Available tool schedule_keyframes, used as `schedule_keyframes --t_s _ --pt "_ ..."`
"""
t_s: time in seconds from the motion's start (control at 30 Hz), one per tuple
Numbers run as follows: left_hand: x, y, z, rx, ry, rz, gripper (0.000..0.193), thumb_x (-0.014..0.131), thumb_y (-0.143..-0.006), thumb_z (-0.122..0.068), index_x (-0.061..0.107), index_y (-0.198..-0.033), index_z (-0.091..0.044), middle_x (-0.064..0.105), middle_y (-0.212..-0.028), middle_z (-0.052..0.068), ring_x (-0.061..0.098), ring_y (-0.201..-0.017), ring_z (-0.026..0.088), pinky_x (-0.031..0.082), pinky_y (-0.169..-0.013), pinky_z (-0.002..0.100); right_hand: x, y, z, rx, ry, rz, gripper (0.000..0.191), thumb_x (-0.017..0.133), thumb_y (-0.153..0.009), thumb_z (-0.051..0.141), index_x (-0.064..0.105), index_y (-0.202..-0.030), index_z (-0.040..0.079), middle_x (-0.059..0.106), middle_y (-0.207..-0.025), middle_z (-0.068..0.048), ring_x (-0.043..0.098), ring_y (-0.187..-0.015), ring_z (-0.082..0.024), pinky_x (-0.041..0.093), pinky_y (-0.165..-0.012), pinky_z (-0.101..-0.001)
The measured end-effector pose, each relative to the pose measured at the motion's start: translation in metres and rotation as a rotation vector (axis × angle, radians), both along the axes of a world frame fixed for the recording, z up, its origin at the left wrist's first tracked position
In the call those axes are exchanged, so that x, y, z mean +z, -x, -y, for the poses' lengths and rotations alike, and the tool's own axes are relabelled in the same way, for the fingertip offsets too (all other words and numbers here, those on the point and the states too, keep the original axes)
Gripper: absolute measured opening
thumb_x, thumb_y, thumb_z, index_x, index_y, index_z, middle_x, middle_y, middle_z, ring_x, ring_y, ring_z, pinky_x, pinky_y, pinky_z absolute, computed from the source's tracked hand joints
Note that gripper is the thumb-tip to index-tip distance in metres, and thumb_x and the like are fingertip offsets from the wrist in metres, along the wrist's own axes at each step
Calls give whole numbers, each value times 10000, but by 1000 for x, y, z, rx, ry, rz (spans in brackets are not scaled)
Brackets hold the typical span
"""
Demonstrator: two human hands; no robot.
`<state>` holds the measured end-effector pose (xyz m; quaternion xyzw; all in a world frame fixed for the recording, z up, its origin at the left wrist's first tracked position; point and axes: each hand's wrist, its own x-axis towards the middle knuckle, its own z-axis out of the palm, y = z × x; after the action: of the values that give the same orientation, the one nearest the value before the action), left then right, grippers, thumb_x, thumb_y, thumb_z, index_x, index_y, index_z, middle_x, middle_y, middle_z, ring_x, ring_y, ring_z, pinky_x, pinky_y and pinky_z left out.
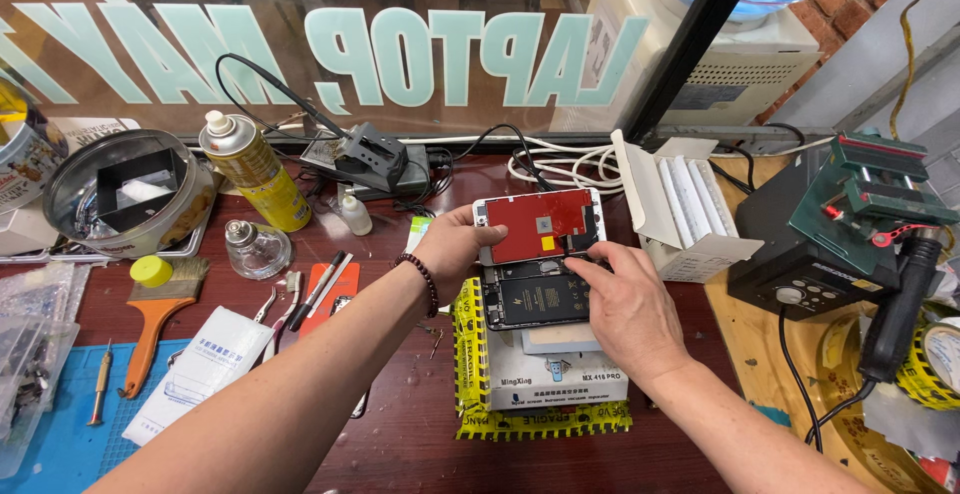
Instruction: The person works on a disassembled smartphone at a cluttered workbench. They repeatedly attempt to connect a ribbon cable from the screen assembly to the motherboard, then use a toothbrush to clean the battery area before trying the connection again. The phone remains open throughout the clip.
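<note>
Red-backed phone screen panel [540,224] tilted up over opened phone body [535,297], gripped at left edge by left hand [455,246]. Right hand [625,304] pinching at panel's lower right edge, fingers closed. Phone body atop white box [560,379] with yellow tape, on dark wooden bench [400,424]. Yellow spray can [255,169], brush [160,314] well left.

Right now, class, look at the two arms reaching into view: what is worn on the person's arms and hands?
Both forearms are bare, with no sleeves or gloves showing. The left hand has a bracelet of dark round beads around its wrist. The right hand wears nothing: no ring, watch or band shows.
</note>
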<state>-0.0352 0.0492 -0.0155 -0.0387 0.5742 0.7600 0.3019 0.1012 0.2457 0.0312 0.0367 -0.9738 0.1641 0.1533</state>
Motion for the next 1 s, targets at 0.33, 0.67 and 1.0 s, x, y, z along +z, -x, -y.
schedule_keyframes --t_s 0.33,0.67,1.0 --pt "-4 2 -1 4 9 12 169 674 -930 -66 717 -1088 -107 758 -987 54 704 -833 165 581 -718 365 -4 -2 -1 8 6 -5 369 581 -859 -27 762 -1143 123 644 -1205 -61 586 -1203 -262 518 -1013 -395" --pt "-7 4 -2 10 2 6 179 676 -927 -61 720 -1094 -109 758 -986 55 700 -824 166 568 -710 370 -4 -4 -2 20 21 -29 381 587 -847 -29 757 -1157 110 645 -1229 -66 578 -1221 -272 513 -1003 -403" --pt "-8 6 -2 5 -22 16 187 671 -928 -58 717 -1102 -108 758 -982 53 705 -817 167 576 -699 365 -1 -5 1 16 -5 -17 372 592 -859 -21 755 -1160 124 639 -1241 -62 575 -1227 -267 518 -994 -403"
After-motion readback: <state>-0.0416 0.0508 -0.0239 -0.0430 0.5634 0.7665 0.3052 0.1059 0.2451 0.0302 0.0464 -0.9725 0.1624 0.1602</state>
